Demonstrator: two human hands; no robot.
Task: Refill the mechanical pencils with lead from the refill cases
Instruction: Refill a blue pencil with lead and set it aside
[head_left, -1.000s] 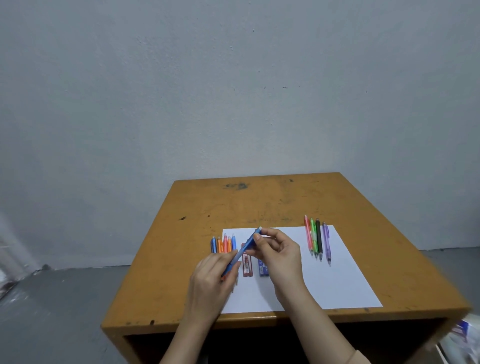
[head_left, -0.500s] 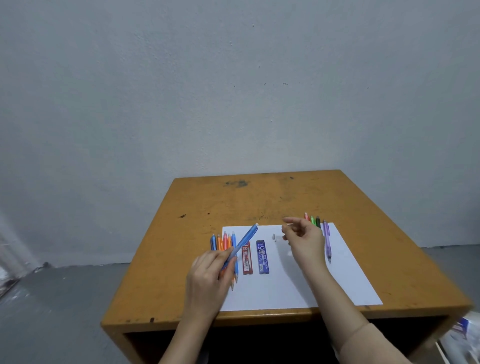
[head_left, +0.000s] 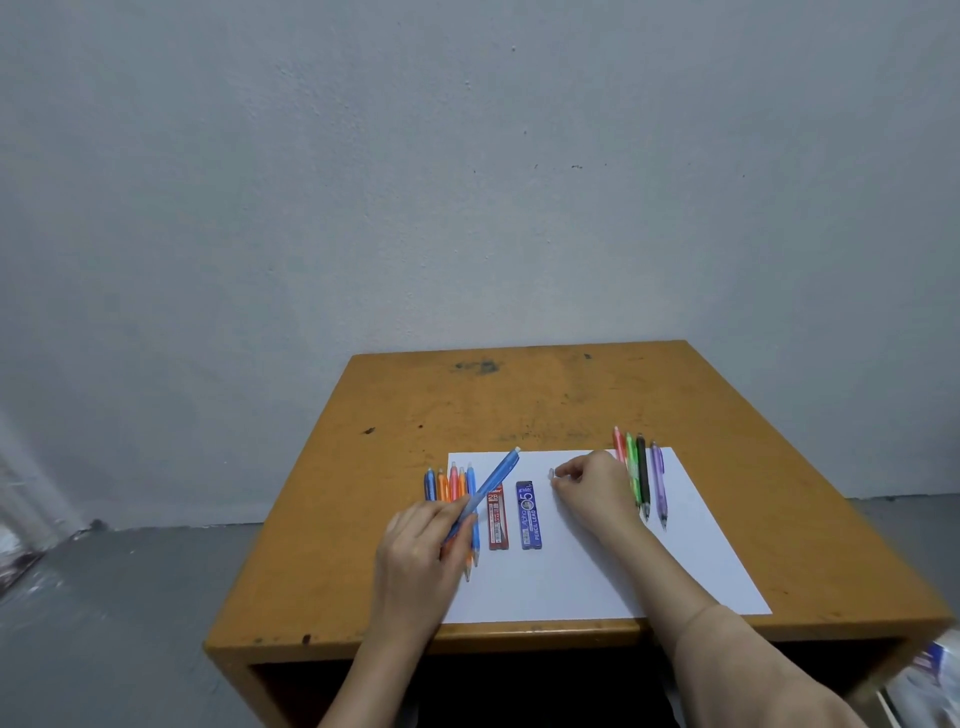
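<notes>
Right hand (head_left: 592, 491) has dropped beside the tiny cap (head_left: 551, 472), grip unclear; left hand (head_left: 421, 551) grasps the probably light, slippery blue pencil (head_left: 491, 486) low on its barrel.

Far table half (head_left: 519, 402) left open, near strip of paper (head_left: 561, 587) likewise, left flank blocked by pencil row (head_left: 442, 486) and slanted blue pencil (head_left: 493, 480), right flank by second row (head_left: 643, 470), centre occupied by red case (head_left: 497, 519) and blue case (head_left: 529, 515).

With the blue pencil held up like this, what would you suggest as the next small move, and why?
Probably move the right grip to the blue refill case and pick it up. The left grip holds the blue pencil tilted, a small white piece sits on the paper by the right grip, and that case lies untouched nearby.
</notes>
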